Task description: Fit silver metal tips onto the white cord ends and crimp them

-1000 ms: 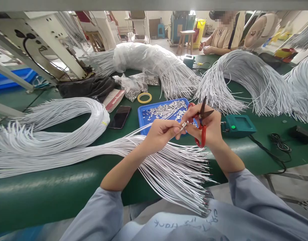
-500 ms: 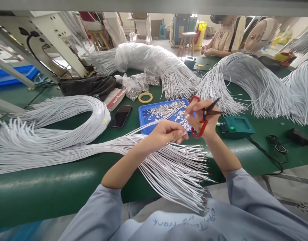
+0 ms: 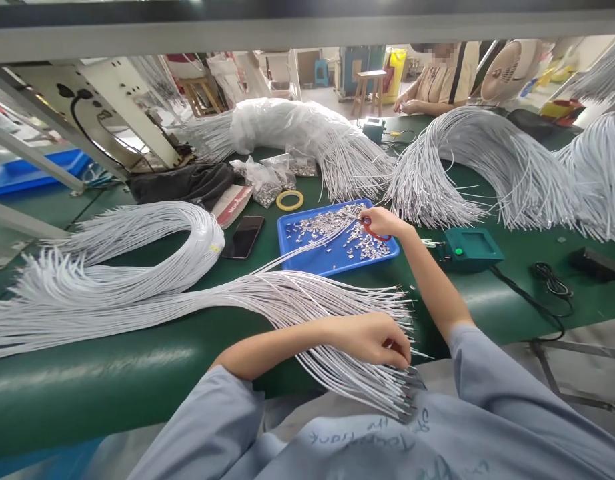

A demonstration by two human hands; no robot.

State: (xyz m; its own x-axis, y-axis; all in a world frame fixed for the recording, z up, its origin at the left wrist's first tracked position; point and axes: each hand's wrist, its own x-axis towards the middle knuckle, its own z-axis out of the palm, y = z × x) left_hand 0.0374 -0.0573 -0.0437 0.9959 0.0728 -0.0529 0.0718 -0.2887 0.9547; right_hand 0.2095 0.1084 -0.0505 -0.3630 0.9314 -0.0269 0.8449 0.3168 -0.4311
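My left hand (image 3: 370, 339) is curled, palm down, over the dark-tipped ends of a fanned bundle of white wires (image 3: 287, 293). Its fingertips are pressed together; what lies between them is hidden. My right hand (image 3: 383, 223) keeps hold of red-handled scissors (image 3: 378, 235) and reaches with its fingers into the blue tray (image 3: 312, 268). Small silvery metal pieces (image 3: 370, 248) are spread over that tray. Several white wires (image 3: 307, 248) lie across it, with their ends near my right fingers. The scissors' blades are hidden.
A coiled wire bundle (image 3: 207, 243), a phone (image 3: 245, 237) and yellow tape (image 3: 290, 199) lie left of and behind the tray. To the right stands a green device (image 3: 470, 248) with a cable. More wire bundles (image 3: 432, 173) line the back. A co-worker (image 3: 440, 80) sits beyond.
My hands have parted. The left came down toward me onto the bundle's wire ends; the right moved away from me into the tray with the scissors, and the blades dropped out of sight.
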